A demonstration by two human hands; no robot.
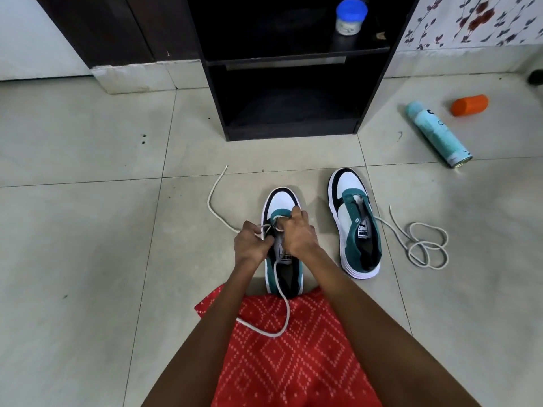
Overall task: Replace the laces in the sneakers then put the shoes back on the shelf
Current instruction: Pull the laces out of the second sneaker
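Head cam: sole view, looking down at tiled floor.
Near sneaker [280, 202]: upright on tile, toe twd shelf [216, 98], heel at my red cloth [293, 348].
L hand [249, 245]: fingers curled, pinching lace [214, 198] at left eyelets.
R hand [299, 235]: fingers curled tight, gripping same lace at front eyelets.
Lace ends: one trails left on floor; other loops back over cloth.
2nd sneaker [357, 221]: upright, just right of first.
2nd lace [427, 245]: coiled on floor to its right; one strand reaches shoe's side.
Blue-lid jar [351, 17]: on upper shelf board.
Spray can [437, 133], orange cap [469, 105]: lying on floor, far right, apart.
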